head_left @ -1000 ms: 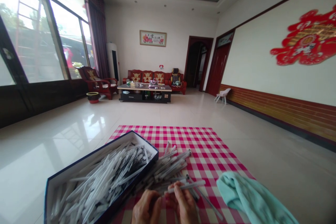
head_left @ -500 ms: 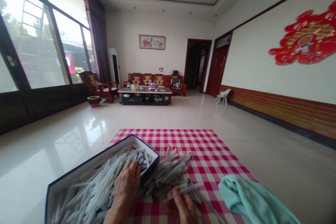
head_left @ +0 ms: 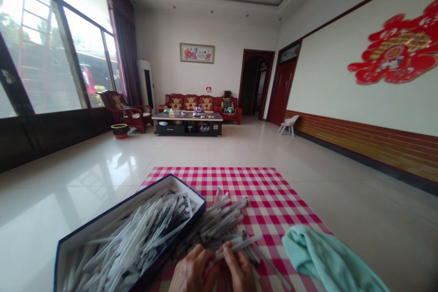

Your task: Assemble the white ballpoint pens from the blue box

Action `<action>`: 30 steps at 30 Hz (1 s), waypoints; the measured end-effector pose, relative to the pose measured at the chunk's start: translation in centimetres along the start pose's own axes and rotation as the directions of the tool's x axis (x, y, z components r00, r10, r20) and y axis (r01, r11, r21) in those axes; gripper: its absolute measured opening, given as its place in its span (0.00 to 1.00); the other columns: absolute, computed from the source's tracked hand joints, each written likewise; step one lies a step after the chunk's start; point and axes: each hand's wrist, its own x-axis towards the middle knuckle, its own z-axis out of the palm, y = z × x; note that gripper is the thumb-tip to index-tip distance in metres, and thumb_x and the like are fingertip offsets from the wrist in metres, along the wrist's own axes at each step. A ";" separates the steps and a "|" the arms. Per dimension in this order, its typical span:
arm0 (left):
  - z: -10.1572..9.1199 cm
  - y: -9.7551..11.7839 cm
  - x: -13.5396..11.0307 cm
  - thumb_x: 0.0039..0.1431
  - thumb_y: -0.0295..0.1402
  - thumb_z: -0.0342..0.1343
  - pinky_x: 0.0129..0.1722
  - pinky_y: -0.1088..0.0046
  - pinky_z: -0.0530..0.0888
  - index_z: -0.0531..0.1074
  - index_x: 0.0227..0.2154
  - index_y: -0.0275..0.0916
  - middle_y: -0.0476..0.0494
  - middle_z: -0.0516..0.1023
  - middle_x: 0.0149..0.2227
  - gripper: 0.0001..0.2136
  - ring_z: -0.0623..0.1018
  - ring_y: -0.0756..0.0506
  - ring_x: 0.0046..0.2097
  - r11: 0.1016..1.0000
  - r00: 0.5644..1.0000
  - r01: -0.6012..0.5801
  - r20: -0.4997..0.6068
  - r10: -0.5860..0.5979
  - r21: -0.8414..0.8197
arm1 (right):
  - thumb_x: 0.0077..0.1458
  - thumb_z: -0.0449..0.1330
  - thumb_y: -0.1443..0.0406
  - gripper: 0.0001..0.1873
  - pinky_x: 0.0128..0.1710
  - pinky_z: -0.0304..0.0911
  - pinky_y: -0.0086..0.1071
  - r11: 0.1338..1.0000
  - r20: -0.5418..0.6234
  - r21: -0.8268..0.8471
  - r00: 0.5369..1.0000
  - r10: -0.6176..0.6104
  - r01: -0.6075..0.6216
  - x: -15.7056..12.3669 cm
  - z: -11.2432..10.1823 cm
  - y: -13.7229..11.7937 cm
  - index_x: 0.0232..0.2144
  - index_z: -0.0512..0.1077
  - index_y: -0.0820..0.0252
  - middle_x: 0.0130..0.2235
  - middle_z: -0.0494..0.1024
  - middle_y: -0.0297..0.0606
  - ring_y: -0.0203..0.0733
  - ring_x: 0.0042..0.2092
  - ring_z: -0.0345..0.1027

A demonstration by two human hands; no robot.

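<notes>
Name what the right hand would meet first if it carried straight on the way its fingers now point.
The right hand would probably meet the loose pile of clear plastic tubes on the checked cloth first, though depth is hard to judge here.

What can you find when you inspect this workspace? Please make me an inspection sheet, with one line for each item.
Surface: pink-and-white checked cloth spread on a glossy tiled floor.
Job's things: open box with dark blue edges, filled with slim plastic tubes; loose pile of tubes on the cloth beside it.
Clutter: pale aqua towel lying over the cloth's right side.
Hands: left hand and right hand close together at one tube, which the right fingers hold.
Cables: nothing seen.
Surroundings: coffee table and red sofa far ahead; tall windows at left.
</notes>
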 end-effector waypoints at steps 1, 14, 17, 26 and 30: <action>0.3 0.0 0.0 0.58 0.31 0.53 0.24 0.82 0.70 0.73 0.27 0.40 0.47 0.74 0.26 0.06 0.75 0.51 0.25 1.000 1.000 0.002 0.000 -0.002 -0.007 | 0.38 0.65 0.45 0.23 0.29 0.68 0.36 1.000 -0.005 -0.004 1.000 0.004 -0.004 -0.1 0.0 -0.1 0.25 0.76 0.59 0.25 0.80 0.40 0.49 0.29 0.73; -1.1 -1.2 -0.7 0.63 0.30 0.44 0.27 0.81 0.70 0.69 0.27 0.40 0.48 0.73 0.25 0.12 0.75 0.51 0.26 1.000 0.999 0.025 -0.031 -0.025 -0.012 | 0.34 0.71 0.51 0.22 0.22 0.66 0.29 0.950 -0.032 0.297 0.993 0.112 -0.097 0.4 0.1 0.3 0.26 0.75 0.61 0.23 0.78 0.35 0.38 0.23 0.71; -3.6 -1.9 -0.7 0.64 0.31 0.42 0.28 0.79 0.70 0.69 0.27 0.41 0.48 0.73 0.26 0.13 0.75 0.50 0.27 0.996 0.996 0.086 -0.010 -0.086 0.014 | 0.28 0.74 0.53 0.24 0.20 0.67 0.28 0.881 -0.101 0.466 0.984 0.150 -0.086 0.7 0.2 0.2 0.27 0.73 0.60 0.25 0.79 0.32 0.38 0.23 0.72; -11.0 -5.6 1.3 0.62 0.37 0.44 0.33 0.69 0.66 0.71 0.32 0.44 0.46 0.78 0.35 0.11 0.78 0.41 0.37 0.734 0.800 0.596 -0.161 -0.578 0.325 | 0.32 0.72 0.52 0.24 0.18 0.64 0.27 0.919 -0.077 0.390 0.992 0.098 -0.060 0.8 0.5 1.0 0.29 0.72 0.60 0.25 0.78 0.33 0.38 0.22 0.71; -11.4 -6.1 2.9 0.62 0.42 0.43 0.31 0.69 0.65 0.72 0.39 0.42 0.44 0.78 0.38 0.15 0.78 0.39 0.38 0.634 0.707 0.702 -0.216 -0.673 0.324 | 0.38 0.69 0.50 0.22 0.17 0.61 0.26 0.957 -0.037 0.288 0.999 0.018 -0.007 0.7 0.7 2.1 0.29 0.72 0.60 0.25 0.77 0.34 0.35 0.20 0.68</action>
